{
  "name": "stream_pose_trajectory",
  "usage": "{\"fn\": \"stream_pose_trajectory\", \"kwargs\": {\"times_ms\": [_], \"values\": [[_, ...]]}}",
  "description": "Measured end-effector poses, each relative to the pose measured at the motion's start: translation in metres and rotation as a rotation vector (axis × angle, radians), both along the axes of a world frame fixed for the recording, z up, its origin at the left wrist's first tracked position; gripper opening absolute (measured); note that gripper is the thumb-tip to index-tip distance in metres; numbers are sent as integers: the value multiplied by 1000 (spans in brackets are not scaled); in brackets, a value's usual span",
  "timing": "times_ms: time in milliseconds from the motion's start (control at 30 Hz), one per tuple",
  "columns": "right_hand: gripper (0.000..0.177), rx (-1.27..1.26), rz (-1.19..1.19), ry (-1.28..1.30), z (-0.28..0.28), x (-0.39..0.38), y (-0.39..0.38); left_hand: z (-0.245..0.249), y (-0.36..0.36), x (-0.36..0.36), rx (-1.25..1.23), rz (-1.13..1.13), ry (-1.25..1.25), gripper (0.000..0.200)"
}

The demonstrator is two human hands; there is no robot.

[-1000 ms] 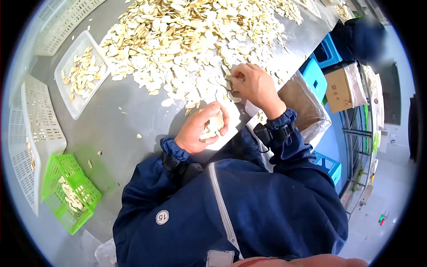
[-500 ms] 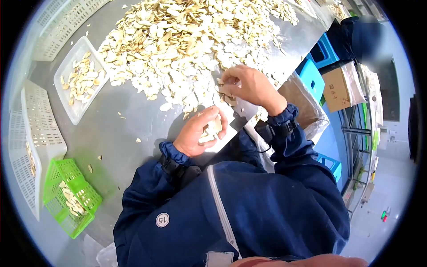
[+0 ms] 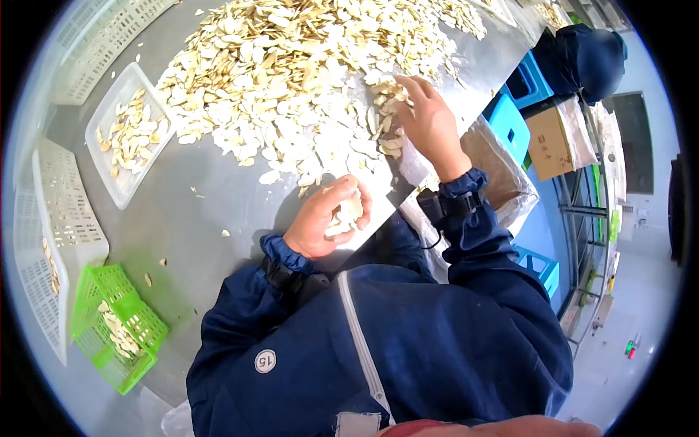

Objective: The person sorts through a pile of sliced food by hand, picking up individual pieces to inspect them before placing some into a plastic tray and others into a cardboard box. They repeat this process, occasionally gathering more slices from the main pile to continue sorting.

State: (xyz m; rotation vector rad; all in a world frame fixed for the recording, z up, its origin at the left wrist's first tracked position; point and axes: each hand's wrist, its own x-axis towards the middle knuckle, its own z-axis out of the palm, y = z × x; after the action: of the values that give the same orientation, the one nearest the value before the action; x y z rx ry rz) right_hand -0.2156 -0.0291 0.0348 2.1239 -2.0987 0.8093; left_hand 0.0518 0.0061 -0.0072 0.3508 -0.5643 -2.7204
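A broad heap of thin, pale dried slices (image 3: pixel 291 73) with brownish edges covers the far part of the metal table (image 3: pixel 218 193). Close to the table's near edge, my left hand (image 3: pixel 320 222) is cupped, its fingers curled around several slices (image 3: pixel 347 213) that show in the palm. My right hand (image 3: pixel 435 131) reaches over the right side of the heap. Its thumb and fingers are spread, with the fingertips right at a small cluster of slices (image 3: pixel 386 102).
At the left stand a white tray (image 3: pixel 122 193) with slices, white perforated baskets (image 3: pixel 76 197) and a green basket (image 3: pixel 138 309) holding slices. Right of the table are a plastic-lined carton (image 3: pixel 502 171), blue crates (image 3: pixel 510 127), a cardboard box (image 3: pixel 551 144) and another person (image 3: pixel 591 62).
My right hand has moved farther out over the heap, and its fingers have opened from a pinch. My left hand stays in place around its slices.
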Motion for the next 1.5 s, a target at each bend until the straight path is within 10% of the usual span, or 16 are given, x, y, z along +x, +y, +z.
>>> {"fn": "stream_pose_trajectory", "kwargs": {"times_ms": [400,633,733,933,1100,1500], "values": [[18,135,191,-26,-6,29,9,-2,5,-3,6,99,-27,38],[30,249,484,-481,35,38,41,3,3,-6,211,155,-27,50],[28,84,229,-35,9,21,30,-3,5,-4,141,148,-26,46],[21,207,214,-130,7,-11,40,-8,6,-4,-142,188,-118,41],[22,-82,53,114,-11,-22,11,-3,5,-3,19,165,-58,40],[20,135,-64,-51,5,-50,26,-3,3,-3,125,118,-15,40]]}}
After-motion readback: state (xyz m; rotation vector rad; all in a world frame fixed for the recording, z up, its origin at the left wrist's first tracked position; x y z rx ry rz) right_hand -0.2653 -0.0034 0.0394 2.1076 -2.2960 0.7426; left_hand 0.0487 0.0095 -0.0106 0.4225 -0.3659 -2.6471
